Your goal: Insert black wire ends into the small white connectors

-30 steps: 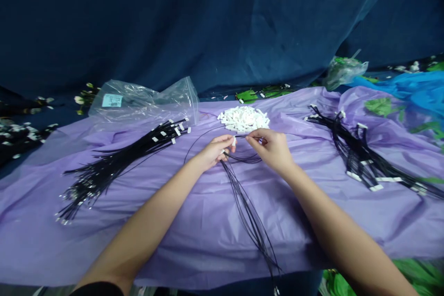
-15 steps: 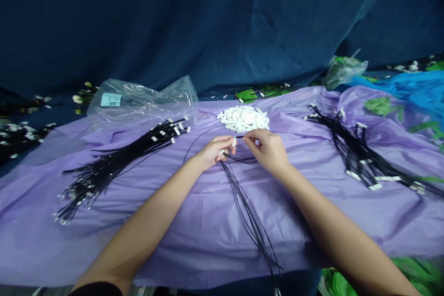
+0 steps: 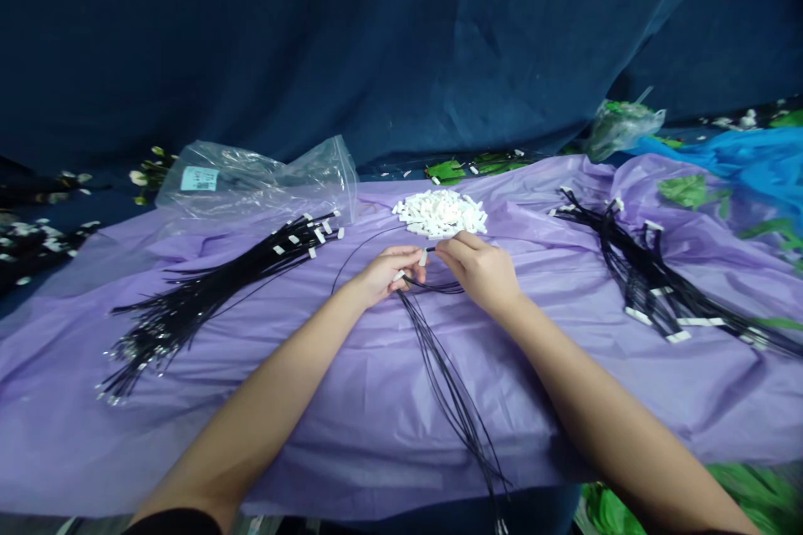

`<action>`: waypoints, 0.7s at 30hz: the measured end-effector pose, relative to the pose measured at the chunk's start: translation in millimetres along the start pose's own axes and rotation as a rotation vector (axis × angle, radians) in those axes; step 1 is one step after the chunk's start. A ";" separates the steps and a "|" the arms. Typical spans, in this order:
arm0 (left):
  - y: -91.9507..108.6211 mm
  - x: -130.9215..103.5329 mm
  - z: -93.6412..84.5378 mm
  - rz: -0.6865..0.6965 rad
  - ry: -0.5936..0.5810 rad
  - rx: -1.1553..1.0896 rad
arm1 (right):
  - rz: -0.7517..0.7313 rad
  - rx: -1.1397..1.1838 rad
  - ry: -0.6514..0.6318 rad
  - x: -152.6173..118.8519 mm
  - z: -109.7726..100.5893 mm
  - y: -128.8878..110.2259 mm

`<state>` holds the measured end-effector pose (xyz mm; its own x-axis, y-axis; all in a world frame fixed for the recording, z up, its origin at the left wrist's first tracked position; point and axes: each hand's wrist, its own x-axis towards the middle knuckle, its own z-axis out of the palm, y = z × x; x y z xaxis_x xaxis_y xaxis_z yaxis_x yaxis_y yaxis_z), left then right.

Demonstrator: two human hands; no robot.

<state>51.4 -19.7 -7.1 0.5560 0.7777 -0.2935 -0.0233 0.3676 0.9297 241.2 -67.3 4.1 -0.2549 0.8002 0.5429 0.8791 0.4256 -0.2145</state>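
Between finger and thumb my left hand (image 3: 386,276) grips a small white connector (image 3: 423,257). A second white piece (image 3: 399,275) shows lower among its fingers, and a bundle of thin black wires (image 3: 445,372) hangs from this hand toward the table's front edge. My right hand (image 3: 480,267) pinches a black wire (image 3: 430,249) whose end meets the white connector. Whether the wire is seated inside it I cannot tell. Just beyond both hands lies a pile of small white connectors (image 3: 441,212).
On the left lies a thick bundle of black wires (image 3: 219,284) with white ends. Another wire bundle (image 3: 658,276) is on the right. Behind the left one rests a clear plastic bag (image 3: 251,175). A wrinkled purple sheet (image 3: 301,435) covers the table; green leaves (image 3: 753,493) show below it.
My right hand has shifted slightly left, its fingers closing in along the black wire toward the white connector. The left hand stays nearly still.
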 end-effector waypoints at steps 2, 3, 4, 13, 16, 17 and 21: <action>0.4 -0.5 -0.1 -0.002 -0.007 0.002 | -0.029 -0.031 -0.025 -0.1 1.3 0.7; 0.5 -0.9 -0.1 -0.002 -0.009 0.002 | -0.036 -0.035 -0.038 -0.2 1.9 1.1; 0.6 -1.3 0.0 -0.001 -0.011 0.002 | -0.038 -0.035 -0.048 -0.2 2.6 1.6; 0.0 -1.1 2.3 -0.003 0.018 -0.021 | 0.014 -0.006 -0.080 1.9 5.9 -1.5; -0.5 0.9 3.7 -0.010 0.068 -0.051 | -0.001 -0.021 0.001 2.2 -0.1 -4.8; -0.8 1.5 4.1 -0.010 0.091 -0.064 | -0.039 -0.033 0.049 1.9 -2.8 -5.5; -1.6 2.9 3.6 -0.011 0.159 -0.111 | -0.323 -0.063 0.157 -0.2 -8.9 -8.7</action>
<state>56.1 -19.9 -8.7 0.4184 0.8409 -0.3433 -0.1143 0.4238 0.8985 237.2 -74.9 13.1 -0.4624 0.5521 0.6938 0.7880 0.6146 0.0362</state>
